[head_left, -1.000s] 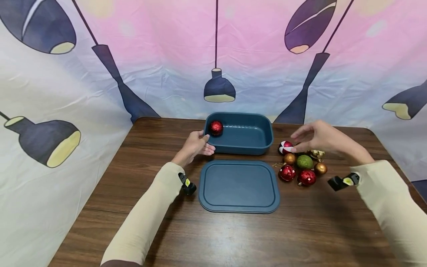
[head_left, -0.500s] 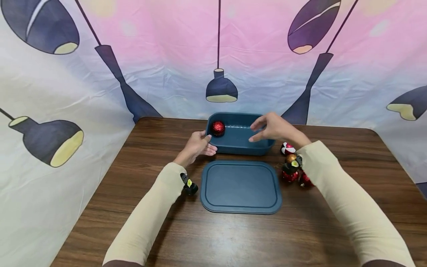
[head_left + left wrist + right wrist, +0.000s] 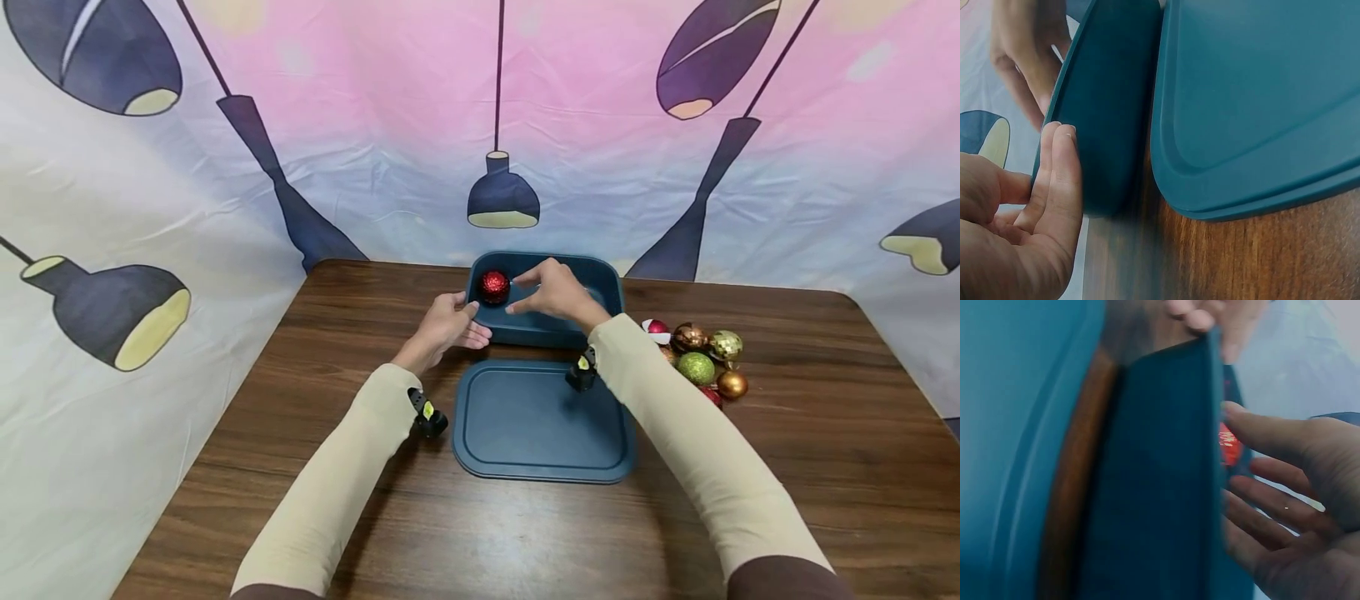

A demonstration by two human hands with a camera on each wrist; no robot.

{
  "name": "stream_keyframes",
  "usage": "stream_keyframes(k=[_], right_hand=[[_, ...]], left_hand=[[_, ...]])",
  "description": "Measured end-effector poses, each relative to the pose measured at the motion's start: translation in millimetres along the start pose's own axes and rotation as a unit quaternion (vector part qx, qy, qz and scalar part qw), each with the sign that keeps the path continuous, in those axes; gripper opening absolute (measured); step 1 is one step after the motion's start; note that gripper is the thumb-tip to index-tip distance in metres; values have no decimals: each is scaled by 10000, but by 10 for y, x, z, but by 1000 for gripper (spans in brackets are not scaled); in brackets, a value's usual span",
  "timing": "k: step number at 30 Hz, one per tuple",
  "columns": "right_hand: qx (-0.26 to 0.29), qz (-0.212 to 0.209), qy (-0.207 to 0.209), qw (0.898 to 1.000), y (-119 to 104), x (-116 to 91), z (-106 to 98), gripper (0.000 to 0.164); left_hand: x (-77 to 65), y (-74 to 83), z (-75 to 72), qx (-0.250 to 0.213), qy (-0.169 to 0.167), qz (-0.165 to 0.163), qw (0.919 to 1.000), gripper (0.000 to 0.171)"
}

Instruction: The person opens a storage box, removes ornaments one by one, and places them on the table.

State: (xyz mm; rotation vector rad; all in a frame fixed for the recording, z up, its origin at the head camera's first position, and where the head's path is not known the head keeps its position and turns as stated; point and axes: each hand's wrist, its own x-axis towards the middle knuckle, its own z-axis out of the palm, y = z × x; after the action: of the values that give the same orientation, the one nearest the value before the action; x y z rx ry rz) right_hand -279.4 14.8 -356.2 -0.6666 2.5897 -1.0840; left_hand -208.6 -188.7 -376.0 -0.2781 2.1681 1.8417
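Observation:
A dark teal rectangular box (image 3: 528, 336) stands at the back of the table, with a shiny red Christmas ball (image 3: 494, 287) inside its left end. My left hand (image 3: 442, 332) holds the box's left front corner, the thumb at the rim and the fingers along the outer wall (image 3: 1107, 144). Over the box's inside is my right hand (image 3: 558, 293), its thumb and fingers spread apart close to the red ball. In the right wrist view the ball (image 3: 1230, 445) shows past the rim, between thumb and fingers; whether a fingertip touches it I cannot tell.
A flat teal lid (image 3: 543, 425) lies just in front of the box. Several Christmas balls, among them a green ball (image 3: 696, 367), a copper ball (image 3: 690, 336) and a gold ball (image 3: 732, 384), sit to its right, partly behind my right sleeve (image 3: 675, 425). A printed cloth (image 3: 405, 200) hangs behind.
My right hand has moved left from above the cluster of balls to inside the box, near the red ball. The left hand stays at the box's corner.

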Motion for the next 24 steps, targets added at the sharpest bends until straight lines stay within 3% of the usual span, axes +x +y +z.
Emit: stream_keyframes(k=[12, 24], right_hand=[[493, 234, 694, 9961, 64, 225, 343, 67], [788, 407, 872, 9922, 54, 328, 427, 65]], left_hand=[[27, -6, 5, 37, 31, -30, 10000, 61], [35, 1, -9, -45, 53, -75, 9999, 60]])
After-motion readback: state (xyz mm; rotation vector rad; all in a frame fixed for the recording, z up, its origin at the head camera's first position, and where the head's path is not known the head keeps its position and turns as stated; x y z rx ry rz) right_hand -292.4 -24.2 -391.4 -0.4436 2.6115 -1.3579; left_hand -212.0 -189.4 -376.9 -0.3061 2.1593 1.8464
